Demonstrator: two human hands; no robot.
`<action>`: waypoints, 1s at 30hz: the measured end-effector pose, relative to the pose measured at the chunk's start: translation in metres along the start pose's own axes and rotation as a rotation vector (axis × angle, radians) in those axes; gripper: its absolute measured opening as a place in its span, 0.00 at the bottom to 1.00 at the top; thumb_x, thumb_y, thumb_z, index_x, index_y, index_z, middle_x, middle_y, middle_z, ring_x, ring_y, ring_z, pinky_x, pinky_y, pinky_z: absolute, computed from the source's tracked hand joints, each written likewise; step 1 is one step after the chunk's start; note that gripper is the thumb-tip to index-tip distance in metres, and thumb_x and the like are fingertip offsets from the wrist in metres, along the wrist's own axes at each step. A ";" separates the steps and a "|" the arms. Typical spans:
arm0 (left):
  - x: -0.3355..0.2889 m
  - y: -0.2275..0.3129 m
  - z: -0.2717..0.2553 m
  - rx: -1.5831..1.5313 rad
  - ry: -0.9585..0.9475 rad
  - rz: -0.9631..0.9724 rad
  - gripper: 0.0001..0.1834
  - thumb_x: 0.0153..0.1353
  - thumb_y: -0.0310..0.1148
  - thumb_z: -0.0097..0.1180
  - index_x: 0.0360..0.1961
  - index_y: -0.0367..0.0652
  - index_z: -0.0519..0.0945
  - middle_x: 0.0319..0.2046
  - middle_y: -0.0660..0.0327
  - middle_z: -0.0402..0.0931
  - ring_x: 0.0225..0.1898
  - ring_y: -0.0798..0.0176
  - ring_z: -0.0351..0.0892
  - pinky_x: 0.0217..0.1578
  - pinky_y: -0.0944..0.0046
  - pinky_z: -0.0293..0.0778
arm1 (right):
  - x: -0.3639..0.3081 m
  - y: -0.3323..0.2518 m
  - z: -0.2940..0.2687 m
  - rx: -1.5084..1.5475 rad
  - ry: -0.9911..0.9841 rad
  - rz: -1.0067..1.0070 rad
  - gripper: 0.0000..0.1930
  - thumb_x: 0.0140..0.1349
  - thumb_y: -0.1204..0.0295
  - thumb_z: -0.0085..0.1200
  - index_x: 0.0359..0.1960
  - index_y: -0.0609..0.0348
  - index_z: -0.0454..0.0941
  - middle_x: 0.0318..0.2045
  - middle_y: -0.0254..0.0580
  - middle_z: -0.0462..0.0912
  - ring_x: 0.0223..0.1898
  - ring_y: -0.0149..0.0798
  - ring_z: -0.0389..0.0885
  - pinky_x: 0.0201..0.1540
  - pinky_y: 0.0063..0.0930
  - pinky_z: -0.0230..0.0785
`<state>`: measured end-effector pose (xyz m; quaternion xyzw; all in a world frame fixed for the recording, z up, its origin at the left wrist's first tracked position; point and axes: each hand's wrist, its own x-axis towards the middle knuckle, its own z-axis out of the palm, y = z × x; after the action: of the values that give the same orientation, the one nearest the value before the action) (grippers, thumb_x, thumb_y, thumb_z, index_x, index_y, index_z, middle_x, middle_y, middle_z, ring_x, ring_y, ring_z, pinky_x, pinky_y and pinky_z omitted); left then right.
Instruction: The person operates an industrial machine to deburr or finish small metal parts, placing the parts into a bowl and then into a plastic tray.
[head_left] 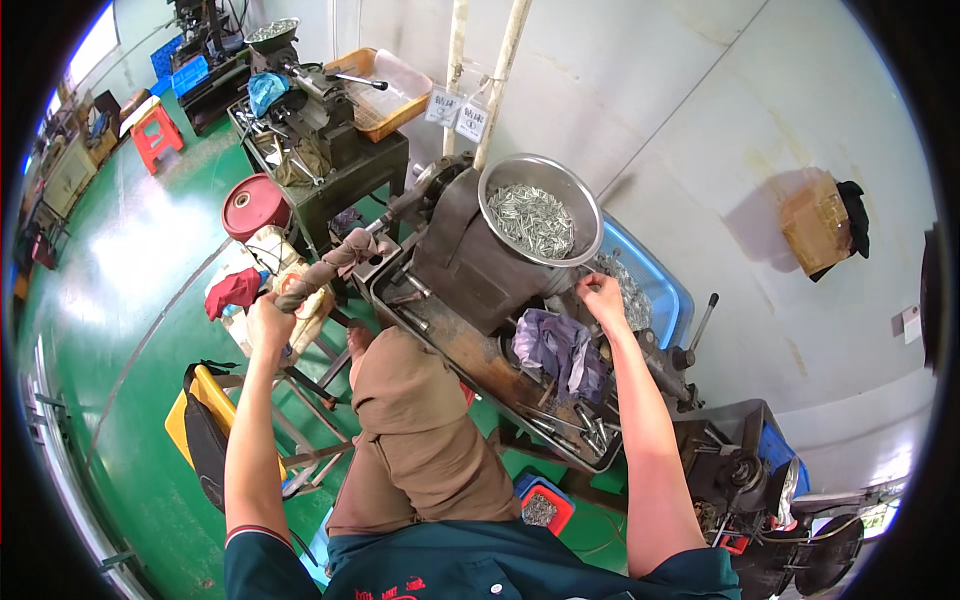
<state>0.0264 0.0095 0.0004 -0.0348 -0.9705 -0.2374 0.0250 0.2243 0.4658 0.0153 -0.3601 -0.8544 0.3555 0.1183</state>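
Left hand (270, 322): clenched around the lower end of a cloth-wound lever (325, 268), on the machine's left side.
Right hand (603, 300): fingers gathered close against the bench machine (465, 265), just below the steel bowl (596, 225); too small and partly hidden there to tell whether gripping a part or only touching.
Lever: slanted from the left fist up toward the machine, wrapped in brownish cloth along most of the visible length.
Small metal pins (532, 220): heaped loosely inside the steel bowl, on top of the machine; covering the bottom, well short of the rim.
Blue tub (684, 305): set behind the machine, against the wall side; holding many loose silvery pieces (632, 292), partly hidden by the right hand and bowl.
Red basin (565, 512): placed low near the floor, with a smaller heap of metal pieces (538, 510) inside.
Purple rag (560, 352): crumpled on the machine's tray (480, 375), just beside the right forearm.
Done so far: judged only in part; plenty of pieces gathered in tub and basin, but impossible to sort worked from unworked at this size.
Left to do: probably much, going by the large heap in the bowl; apparently mid-cycle, with one hand at the lever and the other at the machine.
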 end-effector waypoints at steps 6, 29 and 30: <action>-0.043 0.015 0.008 -0.084 0.012 -0.040 0.12 0.40 0.32 0.54 0.30 0.42 0.78 0.23 0.47 0.74 0.29 0.47 0.75 0.31 0.56 0.70 | -0.004 -0.009 -0.003 0.073 -0.101 -0.139 0.08 0.41 0.71 0.52 0.23 0.63 0.76 0.22 0.38 0.78 0.28 0.32 0.75 0.35 0.23 0.64; -0.050 0.010 0.013 -0.065 0.016 -0.044 0.13 0.38 0.30 0.54 0.30 0.41 0.78 0.25 0.46 0.74 0.31 0.46 0.74 0.33 0.55 0.69 | 0.000 -0.088 -0.025 -0.185 0.697 -0.525 0.16 0.46 0.63 0.54 0.37 0.56 0.72 0.35 0.42 0.74 0.41 0.43 0.68 0.44 0.35 0.59; -0.051 0.011 0.012 -0.104 0.019 -0.041 0.12 0.38 0.30 0.54 0.29 0.42 0.77 0.24 0.47 0.74 0.30 0.46 0.74 0.32 0.54 0.69 | -0.004 -0.109 -0.021 -0.317 0.558 -0.535 0.17 0.43 0.62 0.55 0.34 0.56 0.74 0.32 0.40 0.75 0.40 0.42 0.68 0.44 0.35 0.58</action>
<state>0.0774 0.0215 -0.0083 -0.0141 -0.9570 -0.2884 0.0276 0.1785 0.4208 0.1065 -0.2217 -0.8971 0.0651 0.3765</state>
